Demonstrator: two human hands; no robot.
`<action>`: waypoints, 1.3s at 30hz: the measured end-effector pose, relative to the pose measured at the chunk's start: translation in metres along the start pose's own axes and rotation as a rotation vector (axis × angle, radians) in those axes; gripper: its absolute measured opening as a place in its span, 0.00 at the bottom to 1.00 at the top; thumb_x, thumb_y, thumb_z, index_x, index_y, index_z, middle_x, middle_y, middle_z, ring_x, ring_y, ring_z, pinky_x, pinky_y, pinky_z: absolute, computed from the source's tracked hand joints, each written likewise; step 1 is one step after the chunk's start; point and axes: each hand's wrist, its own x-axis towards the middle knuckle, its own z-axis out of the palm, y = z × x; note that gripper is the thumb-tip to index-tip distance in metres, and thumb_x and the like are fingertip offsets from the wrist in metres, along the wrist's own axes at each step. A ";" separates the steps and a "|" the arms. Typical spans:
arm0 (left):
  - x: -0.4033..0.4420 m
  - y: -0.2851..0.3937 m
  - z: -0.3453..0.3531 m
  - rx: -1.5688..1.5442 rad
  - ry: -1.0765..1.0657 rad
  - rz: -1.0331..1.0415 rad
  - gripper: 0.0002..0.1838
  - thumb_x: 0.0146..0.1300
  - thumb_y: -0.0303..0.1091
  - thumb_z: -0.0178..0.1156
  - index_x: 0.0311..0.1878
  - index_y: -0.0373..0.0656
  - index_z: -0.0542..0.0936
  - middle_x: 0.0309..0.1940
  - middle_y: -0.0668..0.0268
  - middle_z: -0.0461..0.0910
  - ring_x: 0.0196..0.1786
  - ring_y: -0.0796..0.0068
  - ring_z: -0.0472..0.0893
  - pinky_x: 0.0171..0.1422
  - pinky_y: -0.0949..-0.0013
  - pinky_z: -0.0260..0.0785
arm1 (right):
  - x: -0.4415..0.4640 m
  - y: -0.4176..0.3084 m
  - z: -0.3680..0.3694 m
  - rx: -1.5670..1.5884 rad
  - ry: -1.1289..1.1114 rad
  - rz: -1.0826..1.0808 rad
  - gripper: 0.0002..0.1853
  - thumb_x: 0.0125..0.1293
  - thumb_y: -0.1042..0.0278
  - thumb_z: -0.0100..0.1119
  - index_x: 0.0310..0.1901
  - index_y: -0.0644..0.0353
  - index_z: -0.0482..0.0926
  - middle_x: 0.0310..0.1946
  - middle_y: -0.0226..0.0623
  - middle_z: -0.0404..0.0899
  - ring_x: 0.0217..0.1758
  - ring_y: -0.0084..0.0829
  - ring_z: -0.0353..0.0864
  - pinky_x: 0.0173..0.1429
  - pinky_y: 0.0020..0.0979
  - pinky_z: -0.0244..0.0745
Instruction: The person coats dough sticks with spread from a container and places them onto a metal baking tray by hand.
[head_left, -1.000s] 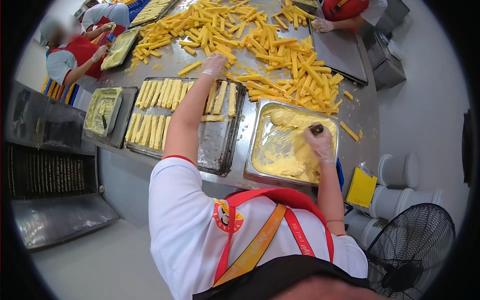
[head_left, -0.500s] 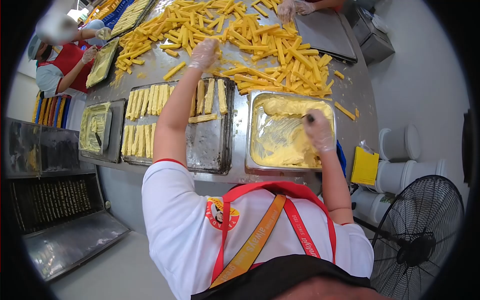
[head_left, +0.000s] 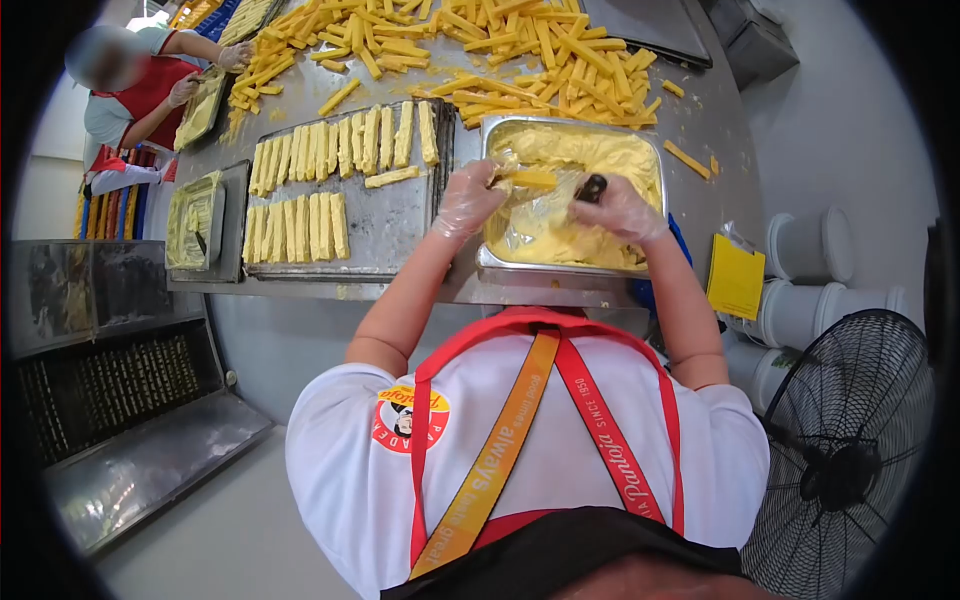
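My left hand (head_left: 470, 201), in a clear glove, grips one end of a yellow stick (head_left: 530, 179) over the left part of the metal pan (head_left: 487, 262). Pale yellow cream (head_left: 600, 150) coats the inside of that pan. My right hand (head_left: 622, 212), also gloved, is closed around the black handle (head_left: 592, 188) of a tool; its lower end is hidden in blur and cream. Left of the pan, a dark baking tray (head_left: 390, 235) bears two rows of cream-coated sticks (head_left: 320, 228), with one coated stick (head_left: 392, 177) lying crosswise.
A large pile of yellow sticks (head_left: 560, 60) lies beyond the pan. A smaller cream pan (head_left: 195, 222) with a tool is at the left. A co-worker (head_left: 140, 85) holds a tray at the upper left. Right of the table stand white buckets (head_left: 812, 245) and a fan (head_left: 840, 470).
My left hand has come back from the pile to the pan with a stick. My right hand has shifted left within the pan. The co-worker's hands at the upper right have left the view.
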 end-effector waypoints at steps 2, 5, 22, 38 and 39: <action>-0.009 -0.006 0.020 -0.052 0.071 -0.008 0.17 0.50 0.31 0.65 0.45 0.39 0.79 0.36 0.48 0.81 0.39 0.45 0.81 0.43 0.53 0.73 | 0.014 0.022 -0.004 0.081 0.170 0.222 0.12 0.59 0.62 0.63 0.32 0.64 0.78 0.23 0.44 0.76 0.28 0.39 0.76 0.37 0.37 0.71; -0.014 -0.006 0.030 -0.045 0.132 0.007 0.23 0.51 0.28 0.63 0.52 0.42 0.71 0.32 0.48 0.81 0.37 0.43 0.81 0.40 0.51 0.73 | 0.016 0.028 -0.006 -0.091 0.459 -0.062 0.11 0.60 0.62 0.63 0.33 0.63 0.78 0.26 0.39 0.79 0.30 0.30 0.78 0.37 0.34 0.72; -0.024 0.008 0.043 0.017 0.168 -0.096 0.19 0.48 0.29 0.63 0.44 0.37 0.73 0.30 0.44 0.80 0.36 0.41 0.80 0.40 0.50 0.72 | 0.000 -0.008 0.023 0.721 0.301 -0.074 0.09 0.59 0.68 0.64 0.32 0.65 0.79 0.26 0.32 0.81 0.26 0.24 0.78 0.32 0.27 0.74; -0.067 0.014 -0.003 -0.026 0.507 -0.131 0.12 0.48 0.33 0.66 0.37 0.40 0.82 0.30 0.51 0.82 0.35 0.52 0.83 0.42 0.58 0.75 | 0.035 0.052 0.003 0.116 0.379 0.100 0.12 0.56 0.62 0.62 0.28 0.64 0.79 0.21 0.38 0.81 0.26 0.33 0.81 0.34 0.35 0.73; -0.077 0.012 -0.018 -0.059 0.543 -0.259 0.10 0.50 0.30 0.65 0.37 0.41 0.83 0.31 0.55 0.83 0.32 0.61 0.83 0.39 0.62 0.75 | 0.030 0.045 0.002 0.096 0.376 0.102 0.12 0.56 0.63 0.62 0.28 0.64 0.79 0.21 0.39 0.81 0.26 0.34 0.81 0.34 0.35 0.73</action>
